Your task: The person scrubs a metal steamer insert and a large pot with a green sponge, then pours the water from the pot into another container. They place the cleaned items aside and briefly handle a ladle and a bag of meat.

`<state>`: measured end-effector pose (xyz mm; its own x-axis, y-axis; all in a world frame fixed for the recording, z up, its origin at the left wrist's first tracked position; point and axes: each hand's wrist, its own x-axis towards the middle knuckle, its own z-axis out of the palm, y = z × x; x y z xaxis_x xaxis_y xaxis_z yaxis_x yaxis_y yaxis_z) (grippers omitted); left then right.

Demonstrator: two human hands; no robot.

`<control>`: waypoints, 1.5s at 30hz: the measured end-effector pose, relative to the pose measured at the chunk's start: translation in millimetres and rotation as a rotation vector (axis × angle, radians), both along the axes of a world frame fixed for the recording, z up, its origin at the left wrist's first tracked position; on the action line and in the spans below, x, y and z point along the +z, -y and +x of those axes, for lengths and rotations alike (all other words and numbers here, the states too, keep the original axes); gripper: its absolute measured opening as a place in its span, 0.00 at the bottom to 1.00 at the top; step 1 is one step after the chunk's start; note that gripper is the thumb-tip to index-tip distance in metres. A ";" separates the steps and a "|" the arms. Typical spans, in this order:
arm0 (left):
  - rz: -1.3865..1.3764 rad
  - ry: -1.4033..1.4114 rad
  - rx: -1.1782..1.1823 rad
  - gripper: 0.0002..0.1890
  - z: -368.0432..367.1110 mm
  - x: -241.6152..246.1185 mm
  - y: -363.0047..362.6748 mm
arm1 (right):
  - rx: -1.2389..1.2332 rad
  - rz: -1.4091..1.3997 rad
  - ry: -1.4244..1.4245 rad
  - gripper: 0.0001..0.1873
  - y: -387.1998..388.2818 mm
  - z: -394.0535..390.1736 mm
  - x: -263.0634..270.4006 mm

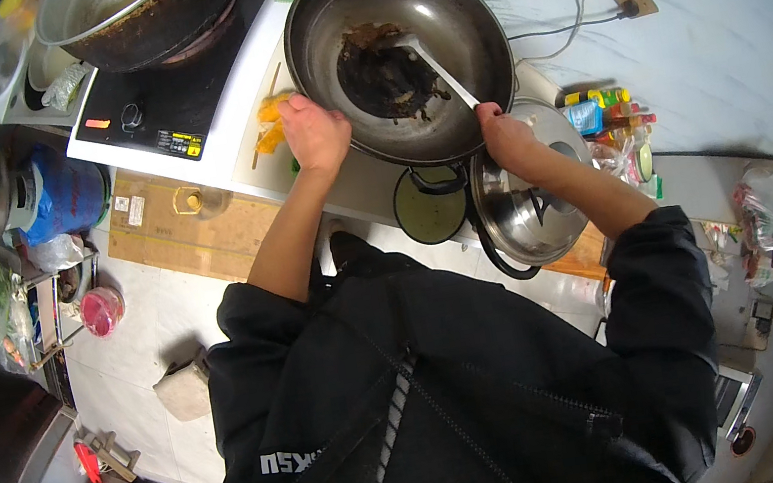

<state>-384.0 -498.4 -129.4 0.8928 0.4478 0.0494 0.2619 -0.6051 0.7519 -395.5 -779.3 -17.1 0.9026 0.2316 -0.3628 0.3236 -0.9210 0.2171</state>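
Observation:
A deep dark wok (325, 33) with two black loop handles sits in front of me, and dark brown liquid or residue (380, 74) lies at its bottom. My right hand (507, 137) grips the handle of a pale spatula (446, 75), whose blade rests in the dark patch. At the wok's lower left rim is my left hand (318, 132), closed with its fingers curled; whether it pinches the rim is unclear. Beside it, yellow-orange pieces on a thin stick (271, 139) lie on the white counter.
To the left stands an induction cooktop (148, 101) with a large blackened pot (159, 24). A lidded pan (539, 211) and a green-toned round container (431, 212) are below the wok. Condiment bottles (611, 114) line the wall at right, near a socket (635, 2) with cords.

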 end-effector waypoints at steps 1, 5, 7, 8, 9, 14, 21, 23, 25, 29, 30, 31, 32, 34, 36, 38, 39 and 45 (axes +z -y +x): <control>0.007 -0.001 0.001 0.20 -0.4 0.3 -0.2 | -0.053 0.005 -0.091 0.13 1.0 -5.0 4.9; 0.019 0.005 0.014 0.20 0.4 0.8 0.0 | -0.141 -0.310 -0.331 0.12 2.8 -34.3 34.4; 0.012 -0.003 0.002 0.20 -0.5 1.1 -0.1 | -0.042 0.001 -0.185 0.10 -4.1 -28.8 28.6; 0.003 -0.007 -0.002 0.20 -0.8 1.1 -0.3 | -0.006 0.090 -0.128 0.10 -10.7 -14.6 16.7; -0.002 -0.005 -0.004 0.20 -0.8 1.3 -0.5 | 0.052 0.205 -0.053 0.10 -16.1 -1.8 5.8; 0.006 -0.010 0.002 0.20 0.0 1.8 -0.5 | 0.010 0.089 -0.132 0.11 2.4 -10.3 10.0; -0.012 -0.019 0.004 0.20 -2.0 1.3 1.0 | 0.068 0.265 -0.073 0.11 -9.3 -1.9 -3.9; -0.003 -0.016 0.004 0.20 -1.3 2.8 0.4 | 0.051 0.154 -0.023 0.12 -13.1 1.6 -8.8; 0.002 -0.009 0.003 0.20 -1.1 3.8 -0.1 | 0.065 0.185 -0.046 0.12 -11.0 -3.9 -4.9; 0.002 -0.018 0.018 0.20 -1.4 1.1 0.0 | -0.078 -0.198 -0.406 0.12 0.1 -26.4 3.2; 0.009 -0.017 0.015 0.20 -0.6 0.2 -0.4 | -0.030 -0.026 -0.303 0.12 -3.3 -24.1 -0.1; 0.012 -0.022 0.005 0.20 0.3 -0.8 -0.4 | 0.013 0.113 -0.241 0.12 -4.2 -25.5 -0.3; 0.013 -0.005 0.003 0.20 -0.2 -1.8 -0.1 | 0.004 0.130 -0.184 0.11 -9.2 -19.0 -5.7; 0.005 0.013 0.001 0.20 0.7 -3.2 -0.2 | 0.040 0.158 -0.091 0.10 -10.9 -14.3 -9.4; 0.015 0.006 0.002 0.20 1.0 -3.1 0.4 | -0.011 0.149 -0.171 0.10 -6.0 -16.6 -9.3; 0.029 -0.010 0.008 0.20 -0.3 -2.6 0.5 | -0.063 0.108 -0.276 0.10 7.1 -31.0 -2.5; 0.036 -0.011 0.016 0.20 -1.3 -2.6 1.2 | -0.134 -0.002 -0.384 0.10 12.8 -38.1 0.2; 0.032 0.023 0.015 0.20 0.8 -5.6 0.7 | 0.031 0.269 -0.089 0.09 -16.5 -15.7 -12.9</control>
<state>-383.2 -499.1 -135.0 0.8844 0.4590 0.0849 0.2537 -0.6254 0.7379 -411.3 -762.7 -29.9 0.8610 0.3571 -0.3621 0.3592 -0.9311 -0.0641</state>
